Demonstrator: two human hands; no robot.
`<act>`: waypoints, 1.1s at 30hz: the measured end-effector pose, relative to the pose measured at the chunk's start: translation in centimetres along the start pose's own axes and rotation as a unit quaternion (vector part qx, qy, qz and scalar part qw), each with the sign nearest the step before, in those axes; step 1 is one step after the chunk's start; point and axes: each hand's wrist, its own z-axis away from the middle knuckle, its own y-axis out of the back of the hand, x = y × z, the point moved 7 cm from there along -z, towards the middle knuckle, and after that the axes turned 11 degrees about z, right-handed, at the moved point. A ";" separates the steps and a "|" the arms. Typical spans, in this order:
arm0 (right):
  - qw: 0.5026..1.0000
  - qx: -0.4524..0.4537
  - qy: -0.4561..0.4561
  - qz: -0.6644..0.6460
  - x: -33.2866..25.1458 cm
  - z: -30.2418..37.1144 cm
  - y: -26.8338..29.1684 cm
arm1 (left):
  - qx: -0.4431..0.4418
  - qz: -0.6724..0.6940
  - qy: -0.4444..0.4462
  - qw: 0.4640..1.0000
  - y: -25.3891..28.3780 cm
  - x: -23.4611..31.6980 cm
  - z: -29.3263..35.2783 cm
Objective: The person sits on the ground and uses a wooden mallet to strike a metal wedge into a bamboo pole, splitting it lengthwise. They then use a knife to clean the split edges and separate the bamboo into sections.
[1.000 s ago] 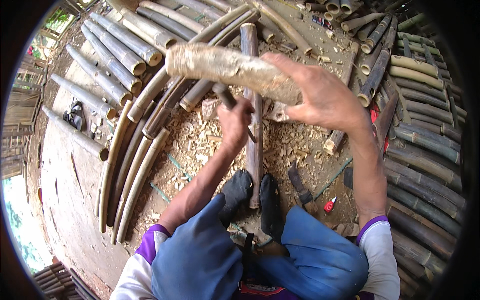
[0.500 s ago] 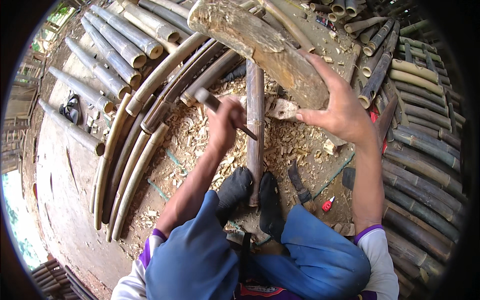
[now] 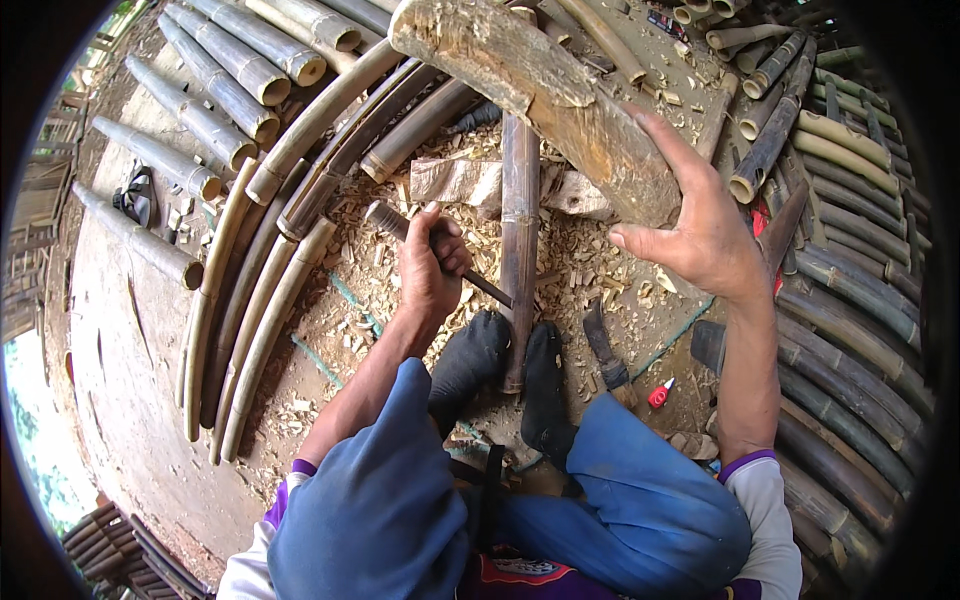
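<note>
My left hand (image 3: 433, 262) is closed around a chisel (image 3: 388, 220), its thick handle pointing to the far left. The dark blade slants down to the right, and its tip meets the left side of an upright-looking bamboo pole (image 3: 520, 215). That pole runs away from me, its near end between my two dark-socked feet (image 3: 470, 365). Over its far part, a long rough wooden block (image 3: 560, 100) is raised in my right hand (image 3: 700, 225), fingers behind its near end and thumb toward the front. Beneath the pole lies a pale notched wood piece (image 3: 455, 183).
Wood chips (image 3: 580, 265) cover the ground around the pole. Cut bamboo lengths (image 3: 300, 160) lie at the left, with a bamboo stack (image 3: 850, 290) at the right. Near my right knee are a dark-bladed hand tool (image 3: 602, 345) and a small red bottle (image 3: 661, 392).
My left hand and the chisel have come nearer along the pole, the tip now close to my feet. The wooden block and right hand have shifted slightly right.
</note>
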 end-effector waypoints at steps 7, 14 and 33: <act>0.998 -0.040 -0.037 0.023 -0.3 0.0 0.3 | -0.001 -0.053 -0.068 0.996 -1.4 -0.3 0.9; 1.000 0.013 0.002 0.023 -3.1 -2.8 2.8 | -0.040 -0.326 -0.161 0.931 -7.6 -2.3 3.7; 0.981 -0.151 0.018 0.118 0.3 -1.6 -0.6 | -0.065 -0.338 -0.112 0.932 -7.9 -4.5 3.0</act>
